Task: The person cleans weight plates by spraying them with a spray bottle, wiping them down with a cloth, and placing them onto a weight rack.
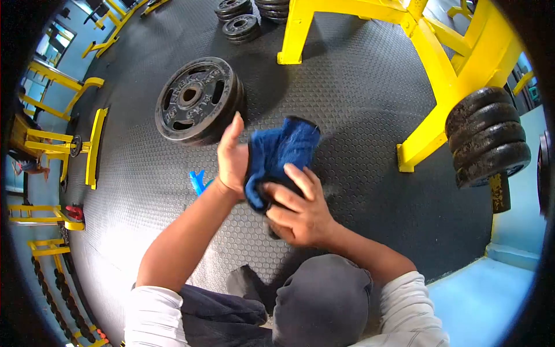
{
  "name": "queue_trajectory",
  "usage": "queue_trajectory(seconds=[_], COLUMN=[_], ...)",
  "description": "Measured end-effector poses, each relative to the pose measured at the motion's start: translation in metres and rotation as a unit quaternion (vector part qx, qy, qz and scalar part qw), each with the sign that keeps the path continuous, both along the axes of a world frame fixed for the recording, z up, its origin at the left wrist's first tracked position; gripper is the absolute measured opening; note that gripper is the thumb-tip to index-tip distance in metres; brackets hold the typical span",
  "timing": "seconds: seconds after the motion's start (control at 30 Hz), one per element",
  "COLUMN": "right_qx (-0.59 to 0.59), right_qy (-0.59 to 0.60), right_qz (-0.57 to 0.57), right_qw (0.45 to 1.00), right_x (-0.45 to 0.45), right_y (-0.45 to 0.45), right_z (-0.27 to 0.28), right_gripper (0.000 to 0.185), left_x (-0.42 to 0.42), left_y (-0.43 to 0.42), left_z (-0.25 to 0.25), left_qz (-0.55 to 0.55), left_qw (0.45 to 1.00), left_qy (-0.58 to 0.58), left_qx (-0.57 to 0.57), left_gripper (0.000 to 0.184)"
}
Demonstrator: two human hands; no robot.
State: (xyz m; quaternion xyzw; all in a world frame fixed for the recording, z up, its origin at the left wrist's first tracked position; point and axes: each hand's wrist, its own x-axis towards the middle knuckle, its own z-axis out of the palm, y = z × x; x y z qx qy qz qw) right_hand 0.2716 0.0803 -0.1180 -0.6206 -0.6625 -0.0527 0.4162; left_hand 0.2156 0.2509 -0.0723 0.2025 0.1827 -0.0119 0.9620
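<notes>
A dark blue cloth (283, 147) with a black edge is bunched up between my two hands, above the black textured floor. My right hand (298, 208) has its fingers curled round the lower part of the cloth. My left hand (233, 159) presses against the cloth's left side with its palm, thumb pointing up and apart; its other fingers are hidden behind the cloth. Just beyond my left hand lies a stack of large black weight plates (196, 101). A bright blue object (198, 182) shows on the floor left of my left wrist.
A yellow rack (430, 124) stands at the right, with several black plates (488, 136) on its peg. Smaller plate stacks (241, 28) lie at the top. Yellow gym equipment (95, 147) lines the left side. My knee (324, 301) is at the bottom.
</notes>
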Motion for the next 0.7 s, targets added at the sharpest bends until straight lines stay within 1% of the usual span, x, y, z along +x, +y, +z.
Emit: queue_trajectory(seconds=[0.03, 0.07, 0.1, 0.13, 0.17, 0.2, 0.27, 0.3, 0.33, 0.37, 0.4, 0.43, 0.47, 0.5, 0.53, 0.57, 0.6, 0.63, 0.67, 0.7], right_qx=[-0.012, -0.021, -0.048, -0.050, -0.009, 0.030, 0.093, 0.090, -0.003, -0.098, -0.101, -0.155, -0.205, -0.269, -0.275, -0.264, -0.247, -0.216, -0.213, -0.202], right_qy=[-0.019, -0.039, -0.037, -0.062, -0.135, -0.208, -0.302, -0.304, -0.279, -0.246, -0.242, -0.139, -0.037, 0.020, 0.026, 0.077, 0.123, 0.214, 0.215, 0.411], right_qz=[0.016, 0.030, 0.051, 0.060, 0.041, 0.022, 0.020, 0.021, 0.070, 0.117, 0.113, 0.069, 0.025, 0.031, 0.029, -0.024, -0.078, -0.146, -0.153, -0.260], right_qw=[1.000, 0.999, 0.997, 0.995, 0.990, 0.977, 0.949, 0.948, 0.958, 0.957, 0.958, 0.976, 0.978, 0.962, 0.961, 0.961, 0.958, 0.941, 0.941, 0.850], right_x=[-0.006, -0.013, -0.023, -0.029, -0.039, -0.047, -0.054, -0.058, -0.061, -0.064, -0.064, -0.057, -0.046, -0.041, -0.042, -0.040, -0.033, -0.027, -0.019, -0.012], right_y=[-0.010, -0.019, -0.030, -0.040, -0.048, -0.055, -0.065, -0.076, -0.090, -0.099, -0.101, -0.097, -0.088, -0.076, -0.077, -0.078, -0.080, -0.089, -0.097, -0.106], right_z=[-0.004, -0.009, -0.019, -0.028, -0.049, -0.076, -0.122, -0.160, -0.201, -0.222, -0.215, -0.195, -0.170, -0.144, -0.148, -0.154, -0.157, -0.147, -0.140, -0.134], right_gripper=[0.014, 0.014, 0.013, 0.014, 0.017, 0.020, 0.023, 0.023, 0.024, 0.025, 0.025, 0.023, 0.021, 0.018, 0.018, 0.017, 0.015, 0.017, 0.017, 0.017], left_x=[0.005, 0.007, 0.010, 0.011, 0.013, 0.016, 0.025, 0.025, 0.031, 0.037, 0.042, 0.047, 0.054, 0.061, 0.065, 0.067, 0.067, 0.066, 0.063, 0.058], left_y=[0.000, -0.004, -0.006, -0.007, -0.006, -0.010, -0.021, -0.020, -0.020, -0.022, -0.027, -0.041, -0.053, -0.057, -0.062, -0.066, -0.070, -0.073, -0.074, -0.076], left_z=[0.007, 0.005, 0.004, 0.005, 0.009, 0.010, 0.010, 0.011, 0.012, 0.012, 0.011, 0.007, 0.003, 0.003, 0.003, 0.002, 0.004, 0.006, 0.011, 0.019], left_qz=[-0.009, -0.018, -0.003, 0.015, -0.002, -0.003, 0.025, -0.037, -0.036, -0.100, -0.165, -0.083, -0.081, -0.099, -0.121, -0.128, -0.138, -0.146, -0.150, -0.177], left_qw=[1.000, 1.000, 0.993, 0.972, 0.979, 0.979, 0.952, 0.965, 0.966, 0.939, 0.902, 0.841, 0.801, 0.786, 0.770, 0.771, 0.729, 0.683, 0.682, 0.657], left_qy=[0.004, 0.007, 0.076, 0.143, 0.139, 0.138, 0.152, 0.132, 0.129, 0.142, 0.154, 0.214, 0.264, 0.284, 0.304, 0.300, 0.305, 0.309, 0.304, 0.321], left_qx=[0.003, 0.001, 0.095, 0.188, 0.151, 0.152, 0.264, 0.223, 0.221, 0.296, 0.368, 0.489, 0.531, 0.541, 0.547, 0.547, 0.597, 0.646, 0.649, 0.659], left_gripper=[0.097, 0.097, 0.095, 0.093, 0.086, 0.086, 0.087, 0.086, 0.086, 0.089, 0.092, 0.095, 0.095, 0.092, 0.089, 0.089, 0.087, 0.086, 0.086, 0.083])
